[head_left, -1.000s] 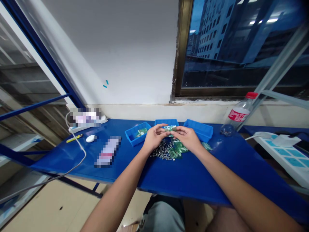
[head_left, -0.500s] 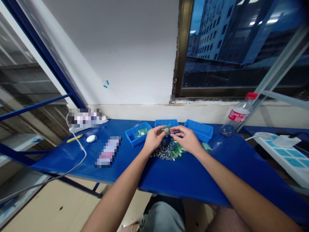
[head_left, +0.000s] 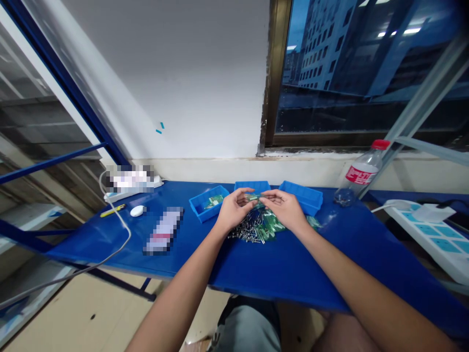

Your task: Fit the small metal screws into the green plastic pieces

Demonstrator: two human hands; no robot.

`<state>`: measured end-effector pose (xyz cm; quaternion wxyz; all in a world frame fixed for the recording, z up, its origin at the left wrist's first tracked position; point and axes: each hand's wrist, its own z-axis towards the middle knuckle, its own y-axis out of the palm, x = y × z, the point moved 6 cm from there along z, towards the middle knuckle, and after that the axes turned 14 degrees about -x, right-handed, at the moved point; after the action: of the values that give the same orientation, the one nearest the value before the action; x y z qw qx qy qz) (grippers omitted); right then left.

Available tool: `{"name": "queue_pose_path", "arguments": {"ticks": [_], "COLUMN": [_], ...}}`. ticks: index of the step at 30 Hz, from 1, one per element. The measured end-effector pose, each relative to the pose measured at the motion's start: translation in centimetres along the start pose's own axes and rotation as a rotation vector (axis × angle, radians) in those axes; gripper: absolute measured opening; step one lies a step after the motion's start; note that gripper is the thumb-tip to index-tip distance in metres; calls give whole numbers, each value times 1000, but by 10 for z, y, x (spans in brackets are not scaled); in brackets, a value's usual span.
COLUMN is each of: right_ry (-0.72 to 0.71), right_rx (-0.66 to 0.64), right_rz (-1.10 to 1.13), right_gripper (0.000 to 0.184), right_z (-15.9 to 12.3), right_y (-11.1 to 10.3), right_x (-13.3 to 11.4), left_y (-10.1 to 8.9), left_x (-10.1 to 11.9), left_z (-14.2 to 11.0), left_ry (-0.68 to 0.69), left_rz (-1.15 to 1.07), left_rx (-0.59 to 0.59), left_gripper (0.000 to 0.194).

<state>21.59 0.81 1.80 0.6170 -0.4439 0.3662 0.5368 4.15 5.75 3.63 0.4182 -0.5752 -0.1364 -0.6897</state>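
Observation:
My left hand (head_left: 233,209) and my right hand (head_left: 285,209) meet above a heap of small metal pins and green circuit boards (head_left: 256,227) on the blue table (head_left: 278,264). Both hands pinch one small green board (head_left: 255,197) between their fingertips, fingers curled. Behind the hands stand three blue bins: the left bin (head_left: 205,202) holds green boards, the middle bin (head_left: 252,186) is partly hidden by my fingers, and the right bin (head_left: 304,196) sits beside my right hand.
A clear plastic bottle with a red cap (head_left: 361,173) stands at the back right. A white power strip (head_left: 432,234) lies at the right edge. On the left are a white cable (head_left: 120,234), a yellow pen (head_left: 112,210) and a white oval object (head_left: 138,210).
The hands were joined on the board, spread slightly apart half a second ago, and have closed together on it again. Nothing else on the table has moved.

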Motion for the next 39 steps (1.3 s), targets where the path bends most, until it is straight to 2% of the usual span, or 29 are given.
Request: {"name": "queue_pose_path", "arguments": {"ticks": [2, 4, 7, 9, 11, 14, 17, 20, 23, 25, 28, 33, 36, 39], "right_ry": [-12, -20, -42, -79, -117, -163, -201, -224, -241, -247, -259, -228, -220, -223], "right_rx": [13, 18, 9, -11, -55, -187, -329, -427, -490, -511, -520, -489, -475, -448], "right_rz": [-53, -135, -284, -402, -502, -610, -690, -737, -768, -776, -779, -807, -834, -879], "right_gripper": [34, 31, 26, 23, 21, 18, 16, 21, 25, 18, 12, 16, 15, 12], "right_z": [-1, -2, -5, -6, -8, -10, -14, -19, -21, -21, -19, -15, -13, -11], "right_y": [-1, -2, -1, 2, 8, 20, 31, 38, 44, 47, 51, 52, 50, 47], "right_x": [-4, -8, -16, -21, -26, -29, -33, -35, -33, -29, -23, -16, -12, -8], "left_y": [-15, -34, -62, -81, -93, -100, -96, -92, -92, -89, -76, -31, -5, 13], "left_x": [9, 22, 40, 43, 40, 27, 20, 20, 24, 32, 47, 58, 50, 38], "left_z": [-4, -13, -31, -43, -52, -60, -60, -59, -57, -54, -40, -1, 13, 17], "left_ry": [12, -8, -56, -152, -300, -540, -648, -648, -622, -540, -332, 32, 124, 161], "left_rz": [155, 449, 783, 964, 1136, 1278, 1311, 1294, 1290, 1292, 1224, 842, 703, 673], "left_rx": [101, 203, 265, 309, 303, 258, 208, 210, 239, 285, 333, 149, 61, -34], "left_gripper": [33, 24, 31, 34, 36, 35, 40, 49, 48, 43, 37, 29, 28, 27]}}
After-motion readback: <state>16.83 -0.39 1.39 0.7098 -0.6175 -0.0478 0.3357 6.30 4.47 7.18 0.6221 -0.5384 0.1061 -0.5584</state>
